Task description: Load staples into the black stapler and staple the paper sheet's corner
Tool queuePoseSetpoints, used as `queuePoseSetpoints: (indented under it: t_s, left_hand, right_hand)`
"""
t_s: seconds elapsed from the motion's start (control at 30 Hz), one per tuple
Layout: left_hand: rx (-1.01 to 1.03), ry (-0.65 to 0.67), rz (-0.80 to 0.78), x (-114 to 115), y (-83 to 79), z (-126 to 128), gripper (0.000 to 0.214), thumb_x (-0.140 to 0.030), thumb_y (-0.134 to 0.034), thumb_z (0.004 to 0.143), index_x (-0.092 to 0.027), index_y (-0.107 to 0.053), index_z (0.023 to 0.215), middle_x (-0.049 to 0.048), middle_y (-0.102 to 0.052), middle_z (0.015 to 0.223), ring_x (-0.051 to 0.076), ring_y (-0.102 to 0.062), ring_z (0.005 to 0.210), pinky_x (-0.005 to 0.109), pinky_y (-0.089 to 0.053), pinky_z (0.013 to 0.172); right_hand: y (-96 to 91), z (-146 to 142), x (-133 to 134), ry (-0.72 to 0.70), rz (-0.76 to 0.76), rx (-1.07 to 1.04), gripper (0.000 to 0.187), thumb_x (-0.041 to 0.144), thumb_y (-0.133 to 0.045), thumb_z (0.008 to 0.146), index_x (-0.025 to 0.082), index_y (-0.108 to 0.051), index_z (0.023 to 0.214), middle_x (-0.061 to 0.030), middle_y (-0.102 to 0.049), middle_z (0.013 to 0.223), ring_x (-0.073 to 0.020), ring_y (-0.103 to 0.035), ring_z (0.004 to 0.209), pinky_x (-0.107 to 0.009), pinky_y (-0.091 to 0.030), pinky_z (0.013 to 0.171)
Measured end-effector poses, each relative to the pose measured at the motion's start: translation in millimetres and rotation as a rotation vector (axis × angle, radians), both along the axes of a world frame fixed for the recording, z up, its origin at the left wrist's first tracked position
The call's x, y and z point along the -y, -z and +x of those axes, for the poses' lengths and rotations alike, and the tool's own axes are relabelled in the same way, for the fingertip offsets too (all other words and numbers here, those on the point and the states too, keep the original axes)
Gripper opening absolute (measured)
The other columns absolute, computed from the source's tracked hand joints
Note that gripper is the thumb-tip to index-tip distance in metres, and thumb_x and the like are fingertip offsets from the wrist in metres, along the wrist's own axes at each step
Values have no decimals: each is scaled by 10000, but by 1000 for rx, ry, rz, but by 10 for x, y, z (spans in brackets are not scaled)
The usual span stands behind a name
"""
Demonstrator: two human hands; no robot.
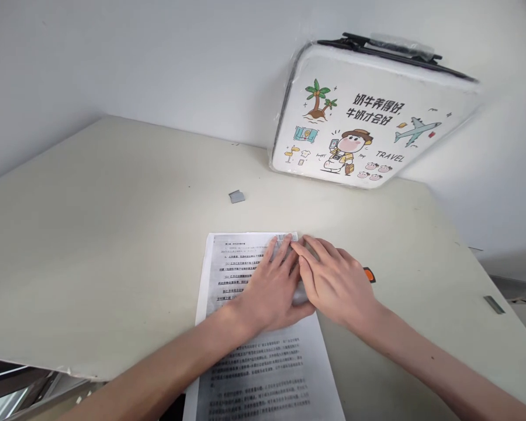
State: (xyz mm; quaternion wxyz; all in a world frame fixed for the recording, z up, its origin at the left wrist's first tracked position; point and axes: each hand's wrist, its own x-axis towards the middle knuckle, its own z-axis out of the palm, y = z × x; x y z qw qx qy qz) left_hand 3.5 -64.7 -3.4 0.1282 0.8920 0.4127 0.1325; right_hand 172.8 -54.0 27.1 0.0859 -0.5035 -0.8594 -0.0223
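Observation:
Printed sheets of paper (272, 374) lie on the table in front of me, running off the bottom of the view. My left hand (274, 286) rests flat across their upper right part, fingers stretched toward the top edge. Against it, at the right edge of the paper, is my right hand (333, 280), its fingers extended and its index fingertip by the left fingers. Under the fingertips a small patch with fine grey lines (286, 237) shows at the top right corner. An orange and black object (369, 275) is partly hidden behind my right hand.
A white case with cartoon prints (346, 117) and a black handle leans against the wall at the back. A small grey piece (236, 196) lies beyond the paper. Near the right edge of the pale table (114, 245) is a dark grey strip (494, 304).

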Motion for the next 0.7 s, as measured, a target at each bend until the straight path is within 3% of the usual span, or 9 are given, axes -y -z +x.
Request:
queuePoseSetpoints:
  t_s: [0.4,0.6,0.7]
  left_hand:
    - [-37,7,46,-33,60,-24,852,-640,-470,1028,-107,-296,1670,183,-276,1748,371,-81,1652,577,-69,1344]
    - [45,17,63,-43,38,-37,853,-714,-424,1030,-166,-292,1670,153,-355,1724,356,-113,1653,588,-105,1344]
    - [34,16,27,-40,11,-41,872,-745,-379,1031,-155,-299,1668,153,-316,1741,355,-115,1653,588,-99,1342]
  right_hand:
    - [32,-51,-22,10,57,64,470,274,-279,1111,195,-621,1424,-173,-700,1324,-306,-672,1168,-432,-558,843]
    - [-136,109,11,23,-72,-233,487,315,-213,1129,268,-671,1288,-76,-726,1305,-232,-725,1096,-396,-570,884]
    - [-154,270,79,-44,-53,-371,461,308,-220,1132,258,-667,1232,-70,-740,1286,-217,-715,1099,-403,-553,955]
